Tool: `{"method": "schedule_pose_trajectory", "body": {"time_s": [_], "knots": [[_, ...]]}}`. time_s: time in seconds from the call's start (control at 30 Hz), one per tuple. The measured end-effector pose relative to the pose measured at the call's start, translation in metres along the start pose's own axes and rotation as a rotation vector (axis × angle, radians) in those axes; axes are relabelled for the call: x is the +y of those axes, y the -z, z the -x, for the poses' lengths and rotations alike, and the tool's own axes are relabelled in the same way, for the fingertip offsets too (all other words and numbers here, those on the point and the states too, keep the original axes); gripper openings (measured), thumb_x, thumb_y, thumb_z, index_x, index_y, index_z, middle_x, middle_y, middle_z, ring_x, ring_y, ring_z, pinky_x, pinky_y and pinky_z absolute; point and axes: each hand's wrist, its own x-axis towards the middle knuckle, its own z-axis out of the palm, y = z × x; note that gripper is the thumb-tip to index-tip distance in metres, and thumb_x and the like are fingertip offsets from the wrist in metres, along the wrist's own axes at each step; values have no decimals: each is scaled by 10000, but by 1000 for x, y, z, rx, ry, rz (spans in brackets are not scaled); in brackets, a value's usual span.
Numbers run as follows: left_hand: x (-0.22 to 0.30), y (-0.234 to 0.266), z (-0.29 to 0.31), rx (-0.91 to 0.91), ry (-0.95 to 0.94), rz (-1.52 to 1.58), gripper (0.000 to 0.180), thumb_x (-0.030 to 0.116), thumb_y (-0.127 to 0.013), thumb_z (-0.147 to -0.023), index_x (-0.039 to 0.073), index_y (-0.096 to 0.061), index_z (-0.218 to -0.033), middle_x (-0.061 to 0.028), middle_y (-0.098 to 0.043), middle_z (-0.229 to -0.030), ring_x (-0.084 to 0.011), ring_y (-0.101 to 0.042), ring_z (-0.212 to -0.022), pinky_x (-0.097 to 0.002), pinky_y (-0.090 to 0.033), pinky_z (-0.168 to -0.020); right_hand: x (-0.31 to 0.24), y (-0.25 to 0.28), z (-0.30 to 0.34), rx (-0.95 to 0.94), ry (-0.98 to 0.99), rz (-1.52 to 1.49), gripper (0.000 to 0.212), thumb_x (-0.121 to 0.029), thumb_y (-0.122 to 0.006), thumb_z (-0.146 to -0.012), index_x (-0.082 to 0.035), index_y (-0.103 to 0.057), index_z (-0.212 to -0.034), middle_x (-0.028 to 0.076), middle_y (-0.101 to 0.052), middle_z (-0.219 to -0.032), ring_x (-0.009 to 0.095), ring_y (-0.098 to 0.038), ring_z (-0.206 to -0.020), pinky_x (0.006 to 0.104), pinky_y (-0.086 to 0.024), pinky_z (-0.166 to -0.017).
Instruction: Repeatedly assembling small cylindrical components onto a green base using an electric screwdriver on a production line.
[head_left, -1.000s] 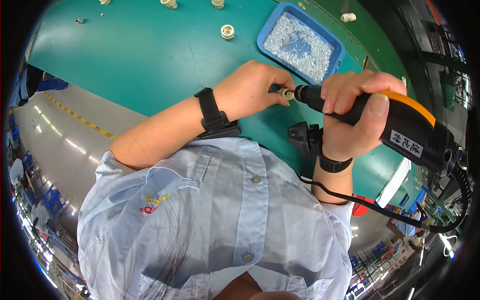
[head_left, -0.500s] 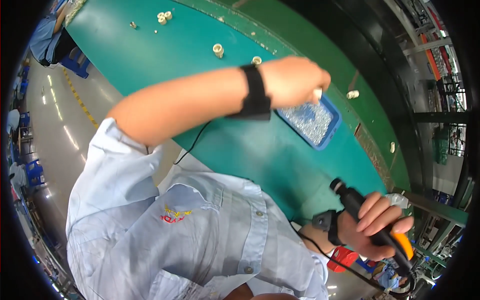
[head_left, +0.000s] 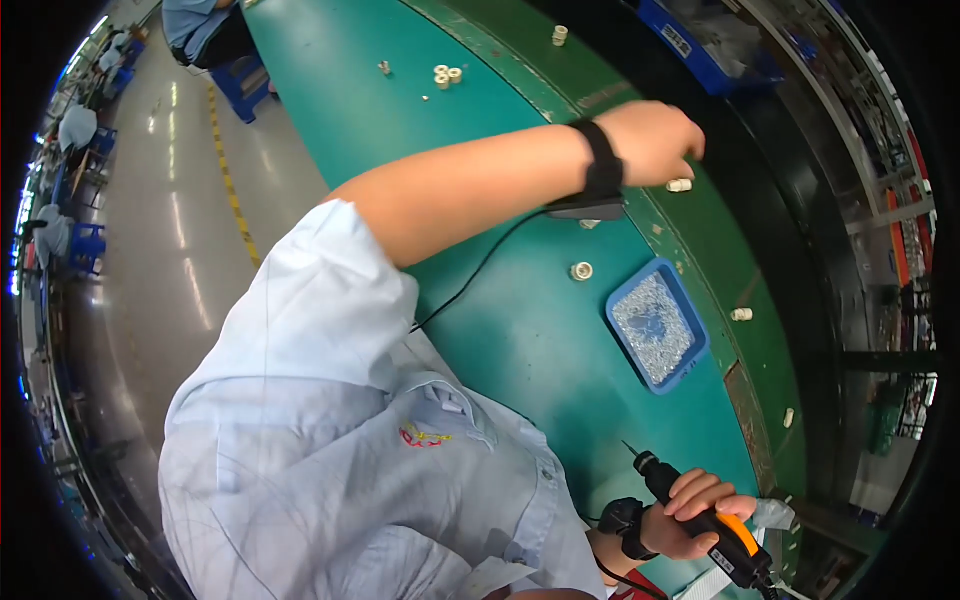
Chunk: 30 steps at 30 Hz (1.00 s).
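My left hand [head_left: 655, 145], slightly blurred, reaches over the dark green strip along the bench's far edge. Its fingers curl down onto a small cream threaded fitting [head_left: 680, 186], which shows just below the fingertips; their inner side is hidden. In my right hand [head_left: 690, 515] is a black and orange electric screwdriver [head_left: 735, 540], its thin bit pointing up and left above the bench. Between the two hands, a blue tray [head_left: 617, 338] of small shiny metal pieces rests on the green bench [head_left: 480, 350]. A round cream fitting [head_left: 581, 271] stands left of the tray.
Other cream fittings lie spaced along the strip, one [head_left: 741, 314] beyond the tray. A small cluster of cream fittings [head_left: 442, 78] sits farther up the bench. A blue bin [head_left: 690, 50] stands at the back. A seated co-worker [head_left: 197, 30] is at far left.
My left hand has moved from above the tray to the strip, carrying a cream piece with it. The view has shifted. The screwdriver stays in my right hand.
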Motion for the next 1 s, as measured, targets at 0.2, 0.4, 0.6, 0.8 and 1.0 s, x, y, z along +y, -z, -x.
{"method": "schedule_pose_trajectory", "body": {"time_s": [0.2, 0.4, 0.6, 0.8, 1.0], "knots": [[-110, 95, 99, 377, 481, -160, 169, 199, -686, -749, 57, -630, -822, -103, -614, -821, -262, -602, -793, -359, -483, -692, 7, -5, -4, -135, -57, -84, 407, -375, -651, -798, -64, -418, -917, 21, -460, -583, 115, -451, -445, 228, -341, -432], [-179, 119, 162, 339, 783, -238, 202, 223, -695, -766, 47, -625, -837, -93, -631, -813, -225, -611, -761, -334, -487, -683, 8, -17, -5, -197, -85, -173, 417, -376, -666, -789, -70, -410, -908, 26, -482, -609, 125, -469, -460, 238, -350, -447], [-189, 103, 147, 279, 847, -90, 261, 247, -727, -733, 52, -624, -872, -83, -640, -795, -215, -615, -761, -330, -490, -692, 5, -29, -5, -220, -131, -204, 419, -380, -671, -786, -77, -405, -899, 26, -490, -616, 125, -468, -454, 237, -338, -444], [-191, 97, 145, 229, 850, -244, 323, 264, -751, -703, 59, -627, -920, -52, -630, -779, -159, -606, -735, -301, -487, -676, 3, -28, -7, -278, -180, -260, 432, -387, -684, -773, -85, -410, -913, 49, -512, -692, 142, -491, -517, 245, -350, -448], [-60, 85, 145, 102, 474, 629, 233, 108, -690, -779, 45, -606, -986, -18, -644, -883, -70, -597, -776, -229, -494, -674, 24, -21, -25, -278, -652, -741, 569, -367, -712, -757, -70, -434, -1155, 110, -533, -908, 209, -541, -775, 301, -475, -570]]}}
